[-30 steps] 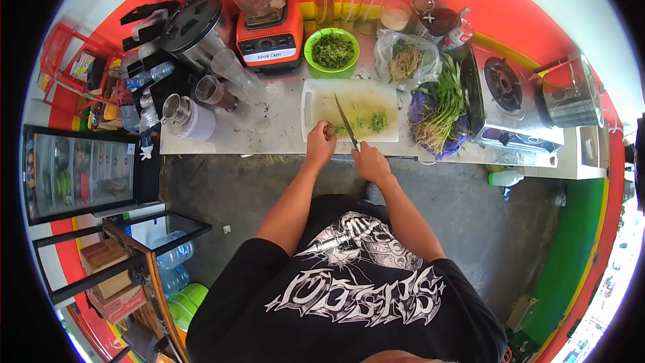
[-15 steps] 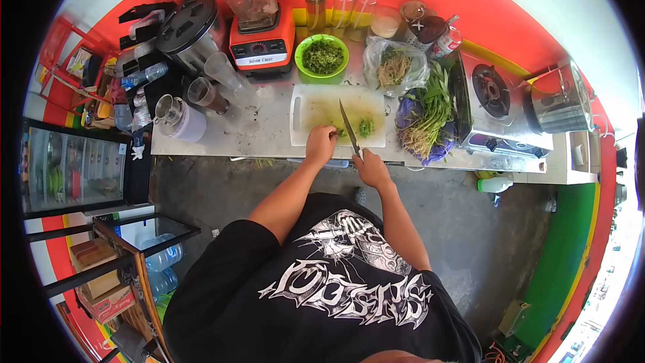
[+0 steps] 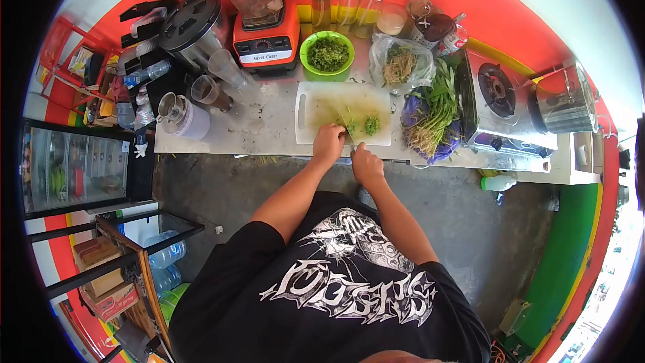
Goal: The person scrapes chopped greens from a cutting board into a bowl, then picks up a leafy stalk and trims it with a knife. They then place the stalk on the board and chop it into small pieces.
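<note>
A white cutting board point(image 3: 309, 111) lies at the table's front edge. My right hand point(image 3: 367, 163) is closed around the handle of a kitchen knife point(image 3: 347, 124), whose blade points away over the board and looks edge-on. Just left of the blade, my left hand point(image 3: 329, 144) is closed, its fingertips pressed on a small bunch of green herbs point(image 3: 350, 124) mostly hidden by the fingers. Right of the blade lies a small pile of chopped greens point(image 3: 372, 124). Behind the board, a lime-green bowl point(image 3: 326, 74) holds more chopped greens.
Rooted leafy greens point(image 3: 433, 117) lie on purple wrapping right of the board, near a plastic bag point(image 3: 411, 60) of stems. A gas stove point(image 3: 497, 104) with a pot stands farther right. At left are a red blender point(image 3: 267, 46), clear cups point(image 3: 211, 94) and a metal jug point(image 3: 176, 109).
The knife has turned from tilted and clear of my left hand to nearly upright beside its fingers. My right hand has come closer to my left. The whole view has shifted slightly.
</note>
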